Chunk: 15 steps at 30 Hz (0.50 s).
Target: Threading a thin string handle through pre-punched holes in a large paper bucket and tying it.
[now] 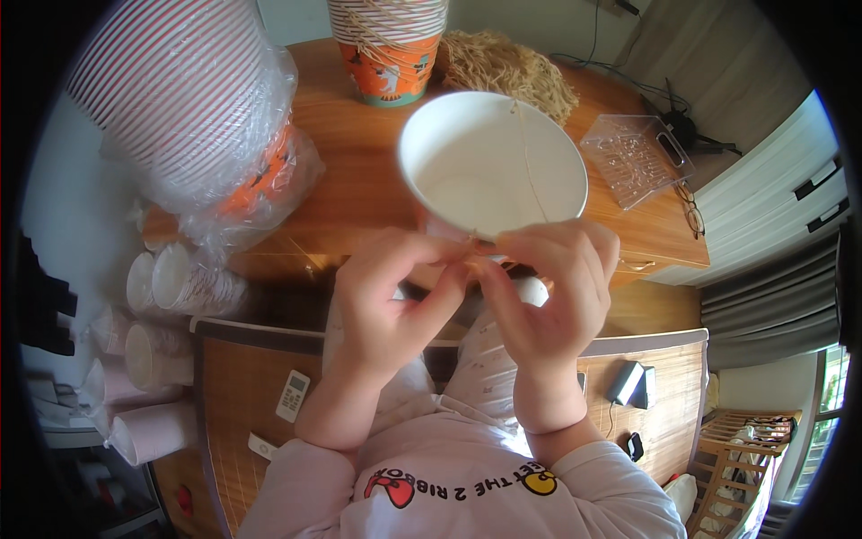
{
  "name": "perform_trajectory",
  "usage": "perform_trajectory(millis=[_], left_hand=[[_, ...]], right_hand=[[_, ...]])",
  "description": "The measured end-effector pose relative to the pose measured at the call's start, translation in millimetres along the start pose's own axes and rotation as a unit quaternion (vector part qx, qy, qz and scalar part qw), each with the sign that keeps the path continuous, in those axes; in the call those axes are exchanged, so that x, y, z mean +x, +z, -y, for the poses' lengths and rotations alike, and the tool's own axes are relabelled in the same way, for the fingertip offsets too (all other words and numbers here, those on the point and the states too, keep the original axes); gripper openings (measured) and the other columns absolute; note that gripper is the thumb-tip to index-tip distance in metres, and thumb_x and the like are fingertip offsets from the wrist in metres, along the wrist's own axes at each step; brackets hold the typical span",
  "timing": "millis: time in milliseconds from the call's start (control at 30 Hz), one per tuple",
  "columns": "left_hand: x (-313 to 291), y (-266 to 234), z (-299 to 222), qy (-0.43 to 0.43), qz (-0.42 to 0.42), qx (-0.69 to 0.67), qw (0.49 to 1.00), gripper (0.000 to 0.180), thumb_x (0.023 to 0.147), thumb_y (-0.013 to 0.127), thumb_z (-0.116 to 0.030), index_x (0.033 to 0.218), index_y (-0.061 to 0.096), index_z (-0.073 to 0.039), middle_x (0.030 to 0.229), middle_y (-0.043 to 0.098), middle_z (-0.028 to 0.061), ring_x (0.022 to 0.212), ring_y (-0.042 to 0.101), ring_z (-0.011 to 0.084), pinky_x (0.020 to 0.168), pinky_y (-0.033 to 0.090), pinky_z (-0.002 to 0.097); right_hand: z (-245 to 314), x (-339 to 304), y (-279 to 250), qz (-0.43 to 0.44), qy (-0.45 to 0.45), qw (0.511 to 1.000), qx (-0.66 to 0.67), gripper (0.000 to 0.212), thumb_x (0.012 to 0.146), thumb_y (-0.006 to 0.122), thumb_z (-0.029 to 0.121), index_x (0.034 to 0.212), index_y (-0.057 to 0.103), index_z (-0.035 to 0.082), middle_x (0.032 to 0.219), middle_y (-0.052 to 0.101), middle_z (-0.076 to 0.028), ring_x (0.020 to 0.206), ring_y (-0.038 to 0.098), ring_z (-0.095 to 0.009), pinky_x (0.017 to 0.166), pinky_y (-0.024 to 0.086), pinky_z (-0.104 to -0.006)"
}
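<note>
A large white-lined paper bucket [449,166] stands in front of me, its mouth tilted toward me. A thin tan cord [528,153] is fixed near its far rim and runs across the mouth to the near rim. There my left hand [382,296] and my right hand [566,287] meet, fingertips and thumbs pinched together. Both seem to grip the cord's end close to the bucket's near edge; the fingers hide most of it, and whether it is knotted I cannot tell.
A tall bucket stack in clear plastic [193,117] leans at the left. An orange printed stack [386,67] with cords and a heap of tan cord [507,67] sit behind. To the right are a clear acrylic tray [628,166] and glasses [691,216]. White cups [162,350] lie lower left.
</note>
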<state>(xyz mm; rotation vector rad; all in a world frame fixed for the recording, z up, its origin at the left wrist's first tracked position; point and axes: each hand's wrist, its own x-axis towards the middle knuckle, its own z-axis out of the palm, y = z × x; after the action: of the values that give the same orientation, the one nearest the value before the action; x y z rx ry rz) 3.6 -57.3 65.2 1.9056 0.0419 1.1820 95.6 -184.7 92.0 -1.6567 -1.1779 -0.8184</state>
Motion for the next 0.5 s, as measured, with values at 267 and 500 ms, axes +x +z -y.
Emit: perform_trajectory(millis=[267,500], left_hand=[[0.6,6.2,-1.5,0.000,-0.008,0.001,1.000,0.015,0.072,0.075,0.000,0.084,0.069,-0.006,0.079,0.069,0.0080,0.069,0.065,0.0253,0.065,0.048,0.0319],[0.9,4.6,-3.6,0.024,0.001,0.026,0.999,0.017,0.073,0.074,0.000,0.088,0.068,-0.006,0.082,0.069,0.0083,0.074,0.065,0.0270,0.068,0.050,0.0338]], right_hand=[[0.2,-6.9,-0.4,-0.007,-0.002,1.000,0.025,0.035,0.068,0.084,0.009,0.099,0.071,0.017,0.092,0.071,0.010,0.093,0.060,-0.015,0.081,0.033,-0.0304],[-2.3,-4.1,-0.4,0.024,0.040,0.996,0.079,0.035,0.069,0.083,0.007,0.101,0.070,0.016,0.088,0.069,0.008,0.090,0.059,-0.014,0.081,0.033,-0.0303]])
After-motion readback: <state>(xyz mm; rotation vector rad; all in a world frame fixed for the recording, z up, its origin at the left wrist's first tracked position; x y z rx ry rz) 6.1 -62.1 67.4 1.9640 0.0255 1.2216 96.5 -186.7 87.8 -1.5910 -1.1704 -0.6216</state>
